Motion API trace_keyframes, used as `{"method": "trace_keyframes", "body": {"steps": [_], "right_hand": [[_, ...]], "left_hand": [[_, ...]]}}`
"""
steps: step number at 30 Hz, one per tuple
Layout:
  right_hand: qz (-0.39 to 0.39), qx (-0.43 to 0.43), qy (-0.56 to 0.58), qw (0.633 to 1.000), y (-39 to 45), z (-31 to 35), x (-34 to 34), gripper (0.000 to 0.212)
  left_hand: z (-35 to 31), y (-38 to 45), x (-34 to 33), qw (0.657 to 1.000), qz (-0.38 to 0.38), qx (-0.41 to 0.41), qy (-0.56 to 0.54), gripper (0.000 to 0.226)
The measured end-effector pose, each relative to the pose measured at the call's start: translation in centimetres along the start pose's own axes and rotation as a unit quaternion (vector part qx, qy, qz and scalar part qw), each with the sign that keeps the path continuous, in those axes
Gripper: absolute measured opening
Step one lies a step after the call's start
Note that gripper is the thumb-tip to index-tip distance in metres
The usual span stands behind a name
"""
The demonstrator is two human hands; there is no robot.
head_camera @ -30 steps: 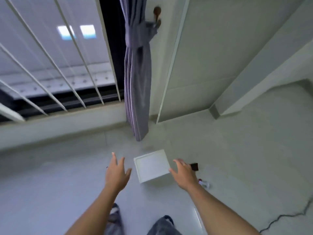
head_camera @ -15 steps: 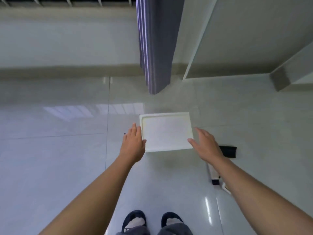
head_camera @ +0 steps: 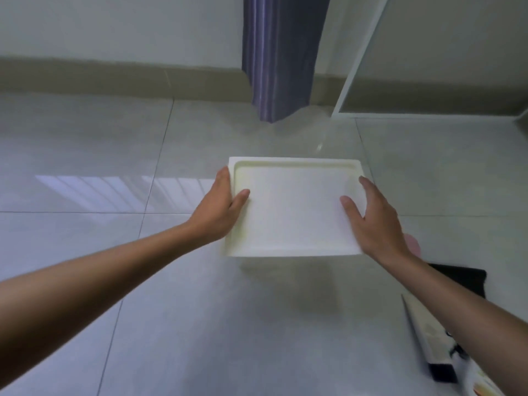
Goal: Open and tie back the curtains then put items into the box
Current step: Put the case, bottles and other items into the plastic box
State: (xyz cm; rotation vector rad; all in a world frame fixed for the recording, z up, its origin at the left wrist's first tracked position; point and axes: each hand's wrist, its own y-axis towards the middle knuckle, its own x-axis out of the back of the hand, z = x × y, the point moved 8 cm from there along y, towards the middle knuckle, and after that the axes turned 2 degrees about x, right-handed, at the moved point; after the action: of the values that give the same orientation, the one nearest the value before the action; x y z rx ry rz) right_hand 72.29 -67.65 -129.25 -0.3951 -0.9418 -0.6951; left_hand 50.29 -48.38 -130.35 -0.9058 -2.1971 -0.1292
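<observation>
A white rectangular box (head_camera: 294, 207) with a raised rim lies on the tiled floor at the centre of the view. My left hand (head_camera: 220, 207) grips its left edge, thumb over the rim. My right hand (head_camera: 374, 221) holds its right side, fingers spread across the top. The lower end of the grey-purple curtain (head_camera: 278, 58) hangs gathered just behind the box. To the right on the floor lie a black flat item (head_camera: 468, 278), a pink item (head_camera: 413, 244) partly hidden by my wrist, and a long white item with a black end (head_camera: 428, 341).
A beige skirting board (head_camera: 114, 77) runs along the wall at the back. A white door frame (head_camera: 357, 67) stands at the back right. Glossy pale floor tiles (head_camera: 85, 252) spread to the left and front.
I have bent lower, so the box looks much closer. Both hands went from hovering beside the box to taking hold of its left and right edges.
</observation>
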Motion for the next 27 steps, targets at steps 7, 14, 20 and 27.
{"method": "trace_keyframes", "body": {"steps": [7,14,20,27], "right_hand": [[-0.012,-0.002,0.048,0.999,-0.9,0.3,0.3,0.063],[-0.016,-0.014,0.090,0.996,-2.7,0.9,1.1,0.060],[-0.007,-0.014,0.088,0.996,-2.7,2.1,1.1,0.077],[-0.017,-0.021,0.130,0.991,-2.6,1.5,1.1,0.057]], "left_hand": [[-0.6,-0.4,-1.3,0.992,-0.071,0.053,-0.090,0.061],[-1.2,-1.7,-0.9,0.989,-0.086,0.062,-0.103,0.056],[-0.8,-2.1,-0.9,0.986,-0.090,0.083,-0.115,0.061],[-0.2,-1.5,-0.9,0.983,-0.106,0.089,-0.119,0.061]]}}
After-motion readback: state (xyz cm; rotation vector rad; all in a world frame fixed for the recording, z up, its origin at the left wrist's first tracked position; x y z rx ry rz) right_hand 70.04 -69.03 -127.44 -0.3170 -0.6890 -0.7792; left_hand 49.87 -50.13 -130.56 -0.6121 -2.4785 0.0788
